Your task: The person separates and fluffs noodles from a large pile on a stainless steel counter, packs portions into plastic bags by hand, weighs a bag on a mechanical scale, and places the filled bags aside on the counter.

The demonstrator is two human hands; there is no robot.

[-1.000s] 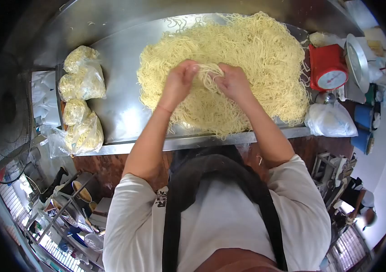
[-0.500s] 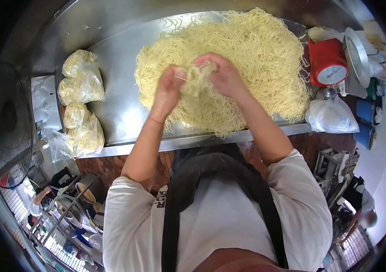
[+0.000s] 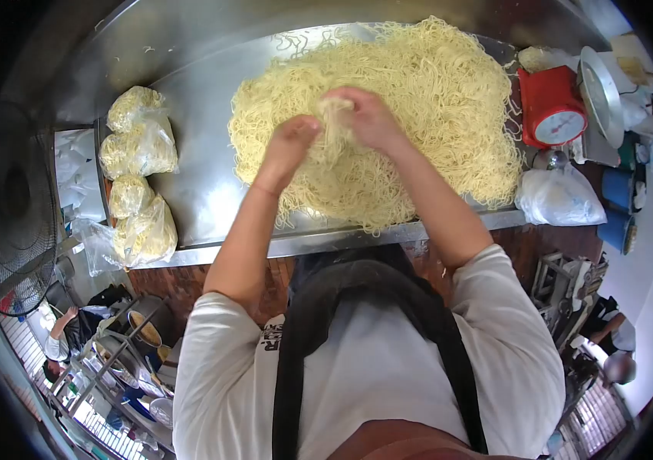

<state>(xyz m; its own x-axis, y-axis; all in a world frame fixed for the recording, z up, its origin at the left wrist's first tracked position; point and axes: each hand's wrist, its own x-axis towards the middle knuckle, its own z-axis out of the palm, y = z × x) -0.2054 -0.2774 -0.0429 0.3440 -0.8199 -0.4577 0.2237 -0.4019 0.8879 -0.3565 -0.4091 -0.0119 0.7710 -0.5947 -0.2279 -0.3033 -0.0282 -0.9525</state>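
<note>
A wide heap of pale yellow noodles [image 3: 449, 115] covers much of the metal tray. Over its left part my right hand [image 3: 372, 121] is closed around a small bunch of noodles [image 3: 334, 134], whose strands hang down between my hands, blurred by motion. To the left of that bunch is my left hand [image 3: 289, 147], loosely curled, thumb side toward the strands; nothing shows in its grip, and part of its fingers is hidden.
Clear bags of noodles [image 3: 142, 234] stand on the left. On the right are a red weighing scale [image 3: 552, 107] with a metal pan [image 3: 601, 96] and a white plastic bag [image 3: 560, 198]. A fan [image 3: 16, 207] is at far left. Two other people are in the background.
My left hand has drawn slightly away from the noodle bunch, which both hands were holding before. The strands now hang from my right hand.
</note>
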